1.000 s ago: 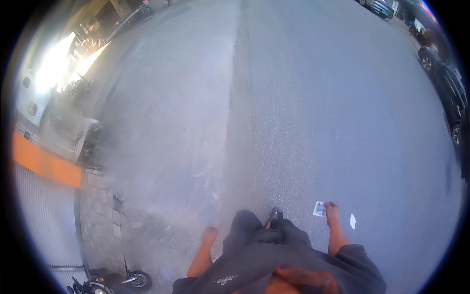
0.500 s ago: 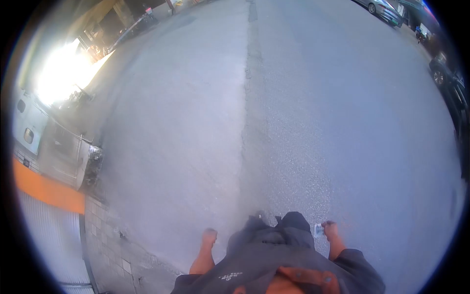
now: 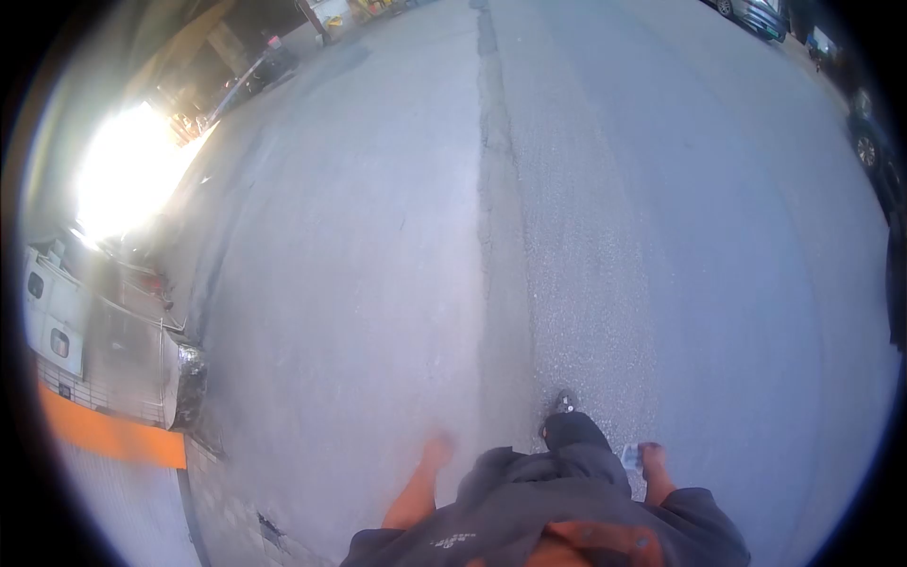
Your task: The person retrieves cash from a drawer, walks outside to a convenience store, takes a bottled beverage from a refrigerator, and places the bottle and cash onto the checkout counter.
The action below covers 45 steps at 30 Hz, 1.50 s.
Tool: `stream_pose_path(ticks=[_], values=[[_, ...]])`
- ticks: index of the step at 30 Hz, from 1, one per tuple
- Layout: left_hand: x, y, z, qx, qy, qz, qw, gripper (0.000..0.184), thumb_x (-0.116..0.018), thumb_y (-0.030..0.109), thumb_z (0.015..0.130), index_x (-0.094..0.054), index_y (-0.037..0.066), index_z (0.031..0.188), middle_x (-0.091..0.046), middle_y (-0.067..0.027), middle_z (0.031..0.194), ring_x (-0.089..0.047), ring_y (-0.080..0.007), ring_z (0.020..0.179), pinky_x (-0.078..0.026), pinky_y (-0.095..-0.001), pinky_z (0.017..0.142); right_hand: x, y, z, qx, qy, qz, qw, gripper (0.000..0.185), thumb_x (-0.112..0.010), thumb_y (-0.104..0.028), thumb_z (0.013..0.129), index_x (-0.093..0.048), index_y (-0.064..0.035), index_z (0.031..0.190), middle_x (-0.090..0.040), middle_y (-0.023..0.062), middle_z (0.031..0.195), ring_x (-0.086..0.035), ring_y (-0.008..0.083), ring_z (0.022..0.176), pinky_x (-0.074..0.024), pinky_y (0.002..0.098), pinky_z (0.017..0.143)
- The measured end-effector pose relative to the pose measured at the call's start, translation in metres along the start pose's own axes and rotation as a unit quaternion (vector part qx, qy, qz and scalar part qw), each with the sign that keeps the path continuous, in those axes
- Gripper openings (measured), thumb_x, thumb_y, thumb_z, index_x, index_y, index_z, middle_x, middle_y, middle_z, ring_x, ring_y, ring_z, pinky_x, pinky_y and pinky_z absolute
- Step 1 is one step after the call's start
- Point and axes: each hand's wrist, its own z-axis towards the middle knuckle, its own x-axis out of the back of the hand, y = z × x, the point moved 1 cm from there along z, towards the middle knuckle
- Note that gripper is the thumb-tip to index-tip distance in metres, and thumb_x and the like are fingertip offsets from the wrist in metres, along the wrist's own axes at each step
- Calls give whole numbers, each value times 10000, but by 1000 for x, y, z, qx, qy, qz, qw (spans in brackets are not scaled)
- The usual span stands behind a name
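My right hand [image 3: 652, 456] hangs beside my right thigh, its fingers closed on a small pale, partly clear item [image 3: 630, 458]. The item sticks out toward my leg, too small and blurred for its kind to show. On the other side, my left hand [image 3: 437, 448] is in front of my left hip, smeared by motion, and I see nothing in it. Between the hands are my dark trousers [image 3: 573, 430] and one dark shoe [image 3: 565, 402] on the ground.
A grey paved road [image 3: 397, 236] runs ahead, with a seam strip [image 3: 501, 208] down its middle. Parked cars stand at right, including a silver car [image 3: 756, 14] and a dark car [image 3: 874, 156]. At left are a white vehicle-like box [image 3: 57, 317], an orange band [image 3: 113, 430] and strong glare.
I have moved forward along the road, and roadside things at left have slid down the view. One shoe now shows ahead. My left hand has swung forward; the right still holds the pale item.
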Motion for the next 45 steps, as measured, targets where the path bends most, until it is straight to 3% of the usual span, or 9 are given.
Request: stream_pose_path(ticks=[10, 17, 18, 21, 30, 35, 37, 40, 45], values=[[88, 30, 94, 20, -117, 123, 985, 136, -595, 232, 683, -686, 135, 711, -658, -86, 789, -637, -252, 765, -515, -400, 682, -43, -669, 131, 311, -10, 53, 949, 309, -612, -203, 793, -648, 42, 979, -664, 144, 850, -617, 199, 779, -465, 329, 691], [268, 73, 417, 93, -67, -167, 979, 230, -530, 266, 750, -657, 75, 731, -657, -147, 835, -617, -337, 816, -483, -438, 733, -163, -653, 245, 190, 29, -112, 975, 304, -645, -184, 759, -657, 55, 947, -666, 192, 861, -635, 253, 788, -475, 353, 710], [313, 80, 458, -98, 72, 25, 992, 236, -544, 258, 751, -656, 51, 770, -649, -175, 828, -613, -356, 816, -475, -445, 726, -172, -634, 240, 141, -2, -112, 984, 275, -636, -159, 754, -664, 41, 940, -665, 187, 847, -631, 254, 761, -478, 362, 686], [454, 159, 598, -90, 172, -37, 980, 282, -568, 243, 753, -655, 9, 885, -649, -202, 910, -614, -354, 892, -475, -418, 774, -190, -599, 248, 243, -106, -603, 752, 128, -567, -181, 759, -684, -132, 771, -671, 93, 897, -652, 270, 852, -511, 391, 706], [666, 390, 907, -57, 155, -146, 975, 315, -526, 268, 808, -642, 28, 974, -640, -193, 1013, -588, -354, 996, -464, -409, 837, -285, -835, 435, 76, -143, -504, 848, 192, -583, -182, 756, -682, -71, 877, -668, 114, 866, -640, 253, 782, -498, 400, 656], [688, 347, 1001, 29, 58, -91, 994, 280, -506, 255, 808, -642, 19, 873, -629, -190, 1006, -582, -334, 1001, -455, -441, 835, -339, -1204, 567, 108, 40, 139, 984, 241, -611, -140, 758, -663, 3, 946, -646, 141, 883, -589, 235, 807, -449, 366, 738], [677, 289, 1043, -64, 70, 65, 993, 284, -522, 249, 778, -641, -6, 819, -647, -198, 853, -635, -314, 826, -489, -416, 734, -358, -1385, 600, 208, 20, 109, 972, 344, -628, -201, 762, -636, 41, 1007, -642, 149, 923, -583, 231, 854, -443, 353, 761], [724, 304, 1040, 299, 94, -416, 854, 132, -589, 157, 673, -645, 40, 696, -598, -93, 574, -568, -185, 463, -470, -332, 491, -395, -1599, 621, 323, -13, 40, 945, 352, -614, -214, 774, -635, 64, 987, -647, 153, 920, -599, 229, 834, -449, 349, 732], [779, 237, 1148, 197, 5, -200, 960, 129, -603, 166, 667, -629, 40, 656, -604, -95, 593, -581, -203, 489, -475, -354, 497, -514, -1719, 694, 321, 15, 63, 945, 332, -615, -199, 782, -640, 58, 990, -659, 156, 874, -612, 231, 796, -458, 351, 721]])
